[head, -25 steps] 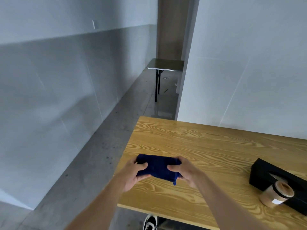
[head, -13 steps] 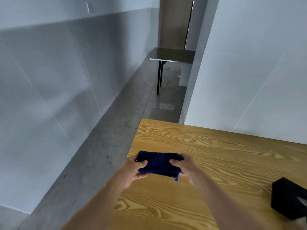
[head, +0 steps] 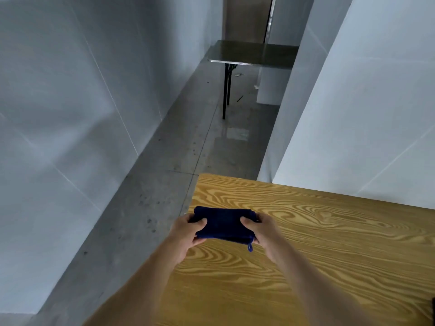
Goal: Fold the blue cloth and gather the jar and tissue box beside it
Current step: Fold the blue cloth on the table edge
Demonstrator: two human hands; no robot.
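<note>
The dark blue cloth [head: 223,224] is folded into a small thick rectangle near the left edge of the wooden table [head: 329,243]. My left hand [head: 188,234] grips its left end, thumb on top. My right hand [head: 261,229] grips its right end the same way. A short blue loop hangs from the cloth's near right corner. The jar is out of view. Only a thin dark sliver at the right edge of the frame, low down, may be the tissue box [head: 433,307].
A grey concrete floor [head: 164,184] runs along the table's left side between white panel walls. A dark folding table [head: 254,54] stands farther down the passage. A white wall [head: 364,125] rises right behind the wooden table.
The view has swung left, so the jar has left the frame and the black tissue box is almost gone. Both hands keep hold of the folded cloth, which has hardly moved on the table.
</note>
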